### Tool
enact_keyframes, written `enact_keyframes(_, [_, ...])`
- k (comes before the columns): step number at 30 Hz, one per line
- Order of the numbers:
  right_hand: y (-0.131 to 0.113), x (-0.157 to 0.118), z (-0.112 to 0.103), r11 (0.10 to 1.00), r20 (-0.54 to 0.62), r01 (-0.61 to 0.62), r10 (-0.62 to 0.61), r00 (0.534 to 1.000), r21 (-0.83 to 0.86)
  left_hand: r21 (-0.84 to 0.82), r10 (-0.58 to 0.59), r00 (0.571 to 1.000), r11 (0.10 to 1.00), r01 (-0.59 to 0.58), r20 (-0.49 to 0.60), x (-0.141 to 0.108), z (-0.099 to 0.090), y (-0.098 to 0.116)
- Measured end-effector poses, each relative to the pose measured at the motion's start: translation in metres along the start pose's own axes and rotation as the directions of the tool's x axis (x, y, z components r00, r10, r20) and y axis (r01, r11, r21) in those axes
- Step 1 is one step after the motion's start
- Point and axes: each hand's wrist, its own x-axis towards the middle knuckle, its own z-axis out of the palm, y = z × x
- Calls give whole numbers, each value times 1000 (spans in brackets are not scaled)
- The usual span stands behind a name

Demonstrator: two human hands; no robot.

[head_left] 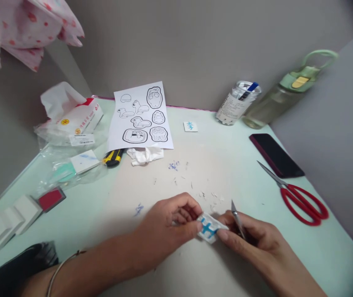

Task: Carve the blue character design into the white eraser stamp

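My left hand (pixel 181 222) pinches a small white carving block (pixel 207 227) by its left end, thumb on top. Blue strokes shaped like a character mark the block's face, and the surface around them looks cut away. My right hand (pixel 250 239) has its thumb against the block's right corner. Tucked among the right fingers is a craft knife (pixel 237 218), its blade pointing up and away from the block; its handle is mostly hidden. Small white and dark shavings (pixel 213 198) lie on the table just beyond my hands.
Red-handled scissors (pixel 303 202) and a phone (pixel 275 154) lie at right, near a bottle (pixel 283 97) and pen jar (pixel 237 103). Behind are a printed sheet (pixel 139 115) and marked white square (pixel 190 126). Left are a yellow-black cutter (pixel 113 157), red ink pad (pixel 51 199) and white blocks (pixel 27 212).
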Motion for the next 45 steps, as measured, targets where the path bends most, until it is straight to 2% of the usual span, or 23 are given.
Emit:
enact_keyframes(6, [-2, 1, 5, 995, -29, 42, -45, 999, -90, 86, -37, 999, 996, 38, -13, 2, 3, 1])
enact_keyframes(12, [-2, -1, 2, 1000, 30, 3, -3, 1000, 14, -86, -120, 988, 988, 128, 98, 1, 1, 1])
enact_keyframes(19, [-5, -3, 5, 990, -21, -27, 30, 999, 140, -112, -146, 983, 981, 159, 115, 1, 1, -2])
enact_keyframes(23, [3, 1, 2, 970, 3, -48, 48, 999, 237, -212, -82, 988, 971, 109, 133, 1, 1, -3])
enact_keyframes(26, [9, 5, -2, 961, -5, -53, 56, 998, 273, -260, -29, 995, 964, 54, 98, 3, 0, -5])
enact_keyframes(30, [11, 7, -3, 965, 22, -19, 14, 1000, 261, -271, 8, 998, 963, 11, 69, 4, 0, -6])
enact_keyframes(33, [6, 5, 1, 960, 12, 3, -6, 1000, 279, -204, 30, 999, 979, -23, 28, 1, 0, -3])
enact_keyframes(37, [-3, -2, 6, 944, -57, 47, -30, 998, 325, -6, 120, 992, 993, -120, -40, -7, 2, 7])
enact_keyframes(41, [-10, -11, 9, 929, -69, 146, -130, 989, 340, 196, 258, 964, 951, -240, -70, -20, 9, 26])
enact_keyframes(45, [-21, -23, 12, 916, -121, 244, -216, 969, 318, 273, 334, 940, 913, -304, -69, -37, 20, 44])
